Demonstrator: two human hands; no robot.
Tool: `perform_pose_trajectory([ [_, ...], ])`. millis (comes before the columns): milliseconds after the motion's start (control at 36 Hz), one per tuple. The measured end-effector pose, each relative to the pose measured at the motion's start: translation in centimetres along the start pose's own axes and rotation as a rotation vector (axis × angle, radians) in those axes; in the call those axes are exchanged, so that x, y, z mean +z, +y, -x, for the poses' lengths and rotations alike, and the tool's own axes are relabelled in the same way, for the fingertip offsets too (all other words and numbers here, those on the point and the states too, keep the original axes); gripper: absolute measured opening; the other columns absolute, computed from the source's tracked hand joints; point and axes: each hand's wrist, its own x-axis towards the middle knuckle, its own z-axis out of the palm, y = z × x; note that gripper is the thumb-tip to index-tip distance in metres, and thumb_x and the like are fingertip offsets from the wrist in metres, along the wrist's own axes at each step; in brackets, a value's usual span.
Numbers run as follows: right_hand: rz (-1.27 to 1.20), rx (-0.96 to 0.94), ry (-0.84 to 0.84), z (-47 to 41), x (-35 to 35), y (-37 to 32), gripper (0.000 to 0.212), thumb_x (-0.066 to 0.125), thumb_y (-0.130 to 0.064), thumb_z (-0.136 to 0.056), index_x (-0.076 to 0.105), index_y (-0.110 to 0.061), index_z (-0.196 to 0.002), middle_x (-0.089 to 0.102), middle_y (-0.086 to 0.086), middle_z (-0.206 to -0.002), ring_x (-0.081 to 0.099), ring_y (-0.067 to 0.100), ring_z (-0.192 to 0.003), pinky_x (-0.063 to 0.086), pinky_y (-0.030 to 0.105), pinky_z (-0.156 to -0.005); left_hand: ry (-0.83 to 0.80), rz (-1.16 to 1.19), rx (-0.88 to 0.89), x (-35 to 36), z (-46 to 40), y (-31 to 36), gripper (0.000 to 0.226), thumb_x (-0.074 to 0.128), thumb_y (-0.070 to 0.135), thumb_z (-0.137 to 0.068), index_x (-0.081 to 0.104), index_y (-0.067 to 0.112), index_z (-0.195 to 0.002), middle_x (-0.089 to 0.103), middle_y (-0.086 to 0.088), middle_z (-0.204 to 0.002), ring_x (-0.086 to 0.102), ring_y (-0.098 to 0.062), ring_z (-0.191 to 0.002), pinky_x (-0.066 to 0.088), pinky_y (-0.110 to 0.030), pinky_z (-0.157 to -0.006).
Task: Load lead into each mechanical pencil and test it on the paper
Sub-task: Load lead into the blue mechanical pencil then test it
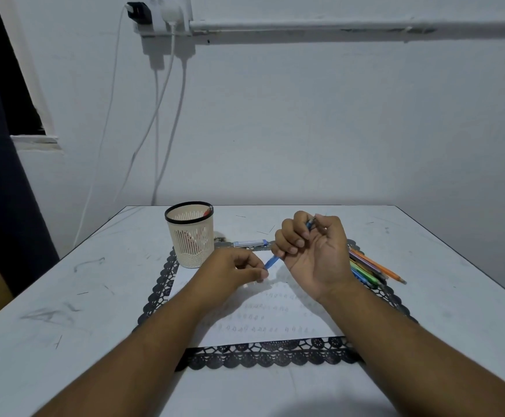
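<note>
Above the paper [260,314], near the middle of the desk [64,296], we are holding a blue pencil [272,261] in our right hand [314,251], palm turned up and toward us. Our right fingers [293,233] are curled round the barrel, clamping it so that it is slanting, its upper end poking out by the thumb and its lower end pointing down and left. That tilt is presenting the lower end to our left hand [233,270], whose fingers are pinched together right at the pencil's tip. Whether they are pinching a lead or only touching the end, we cannot tell; anything that thin is too small to make out.

We are judging this to be the loading step for this pencil, with the test scribble yet to come. Rows of small marks are already filling the sheet, so we are likely well into the set.

Just behind the paper, the lead box [249,243] is lying within easy reach. More pencils [371,270] are waiting in a bunch to the right, partly under our wrist. At the left a mesh cup [189,236] is standing on the lace mat [275,356], holding something red.
</note>
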Motion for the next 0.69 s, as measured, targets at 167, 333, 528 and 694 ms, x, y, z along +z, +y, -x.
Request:
perform_pose_trajectory([
  [167, 0.005, 0.000, -0.034, -0.11, -0.27, -0.32, 0.034, 0.042, -0.036, -0.089, 0.039, -0.016, -0.061, 0.028, 0.001, -0.060, 0.019, 0.019, -0.060, 0.022, 0.037, -0.061, 0.010, 0.013, 0.040, -0.02, -0.10, -0.32, 0.012, 0.080, 0.014, -0.087, 0.080, 0.023, -0.080, 0.076, 0.006, -0.079, 0.059, 0.003, -0.068, 0.041, -0.013, -0.065],
  [333, -0.008, -0.002, -0.044, -0.31, -0.61, -0.72, 0.034, 0.041, -0.036, -0.089, 0.040, -0.016, -0.061, 0.028, 0.001, -0.061, 0.020, 0.019, -0.060, 0.024, 0.037, -0.061, 0.041, -0.044, 0.106, 0.24, -0.16, -0.39, 0.009, 0.078, 0.015, -0.090, 0.080, 0.023, -0.086, 0.075, 0.013, -0.076, 0.056, 0.007, -0.062, 0.042, -0.012, -0.064],
  [528, -0.009, 0.010, -0.060, -0.42, -0.69, -0.78, 0.032, 0.038, -0.032, -0.089, 0.038, -0.017, -0.060, 0.027, 0.002, -0.061, 0.020, 0.019, -0.059, 0.021, 0.038, -0.061, 0.036, -0.079, 0.110, 0.14, -0.15, -0.52, 0.007, 0.075, 0.017, -0.092, 0.079, 0.022, -0.088, 0.075, 0.013, -0.078, 0.058, 0.007, -0.063, 0.042, -0.010, -0.063],
  [694, -0.016, 0.014, -0.075, -0.43, -0.83, -0.80, 0.032, 0.039, -0.032, -0.089, 0.038, -0.017, -0.061, 0.026, 0.002, -0.061, 0.021, 0.019, -0.059, 0.023, 0.037, -0.061, 0.039, -0.092, 0.111, 0.20, -0.15, -0.50, 0.007, 0.075, 0.017, -0.092, 0.079, 0.021, -0.088, 0.076, 0.013, -0.078, 0.059, 0.006, -0.064, 0.043, -0.011, -0.064],
])
